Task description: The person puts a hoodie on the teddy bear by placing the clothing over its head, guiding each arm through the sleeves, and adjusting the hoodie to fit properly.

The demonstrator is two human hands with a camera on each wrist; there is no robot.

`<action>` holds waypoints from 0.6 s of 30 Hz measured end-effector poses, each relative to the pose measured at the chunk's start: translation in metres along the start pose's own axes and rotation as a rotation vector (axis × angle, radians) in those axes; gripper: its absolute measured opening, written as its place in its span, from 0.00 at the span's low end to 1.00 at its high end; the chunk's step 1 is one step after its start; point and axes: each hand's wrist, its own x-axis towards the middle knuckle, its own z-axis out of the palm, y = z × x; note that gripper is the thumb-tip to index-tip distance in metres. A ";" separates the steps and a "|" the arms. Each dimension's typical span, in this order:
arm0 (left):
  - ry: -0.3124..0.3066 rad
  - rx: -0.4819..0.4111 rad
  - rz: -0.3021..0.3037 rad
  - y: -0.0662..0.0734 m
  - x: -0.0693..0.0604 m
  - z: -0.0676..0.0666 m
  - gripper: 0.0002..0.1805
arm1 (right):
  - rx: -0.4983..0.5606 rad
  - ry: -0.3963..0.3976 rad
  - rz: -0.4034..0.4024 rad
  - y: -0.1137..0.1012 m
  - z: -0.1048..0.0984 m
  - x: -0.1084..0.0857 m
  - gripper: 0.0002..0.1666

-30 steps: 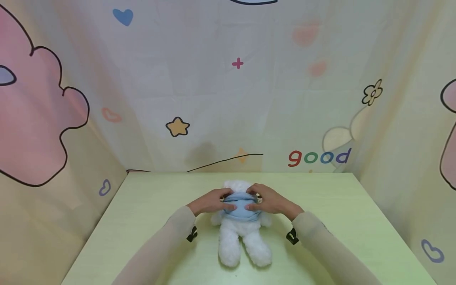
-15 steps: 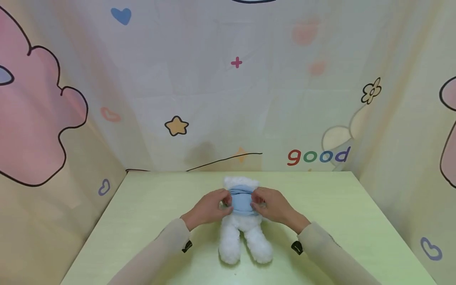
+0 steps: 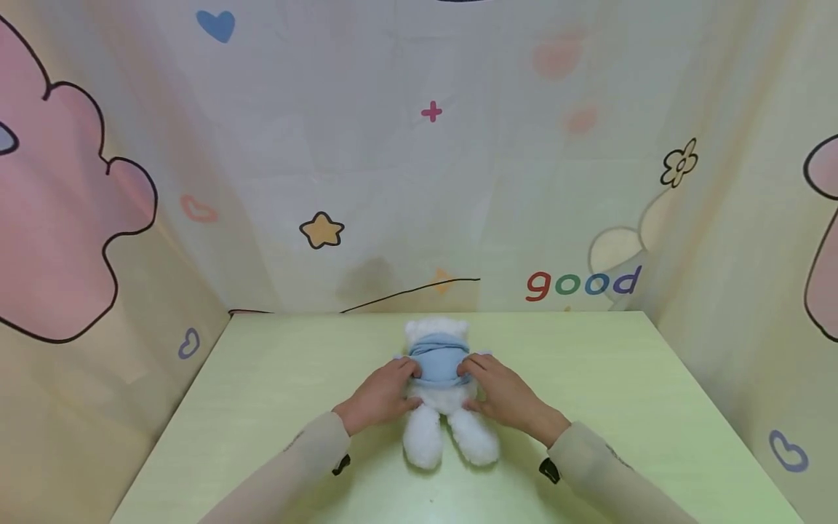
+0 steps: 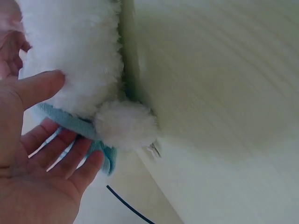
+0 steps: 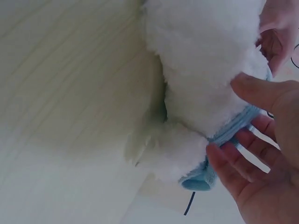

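Note:
A white plush bear lies on the table with its legs toward me, wearing a light blue garment that is bunched near the head. My left hand touches its left side: in the left wrist view the thumb rests on the white fur and loosely extended fingers touch the garment's hem. My right hand mirrors this on the right side, thumb on the fur and fingers at the hem. A round furry arm sticks out past the garment. Both hands partly cover the bear's sides.
The pale green table runs back to a printed curtain with hearts, a star and the word "good". More curtain hangs along both sides. A dark band shows under the right sleeve.
My hands leave the bunched top of the garment and shift down, with thumbs now at the bear's hips. The bear has moved slightly away from me, and its ears show at the top.

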 end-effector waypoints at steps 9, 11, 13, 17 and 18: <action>0.043 0.088 0.062 -0.006 0.013 0.006 0.14 | -0.085 0.040 0.004 0.007 0.008 0.012 0.19; 0.069 0.148 0.083 -0.004 0.016 0.008 0.16 | -0.104 0.057 -0.019 0.009 0.009 0.014 0.19; 0.079 0.194 0.098 0.000 0.018 0.009 0.18 | -0.122 0.072 -0.035 0.010 0.010 0.015 0.20; 0.062 0.210 0.076 0.005 0.018 0.009 0.17 | -0.135 0.103 -0.026 0.009 0.013 0.012 0.21; 0.052 0.197 0.058 0.006 0.018 0.008 0.16 | -0.133 0.113 -0.020 0.008 0.013 0.012 0.20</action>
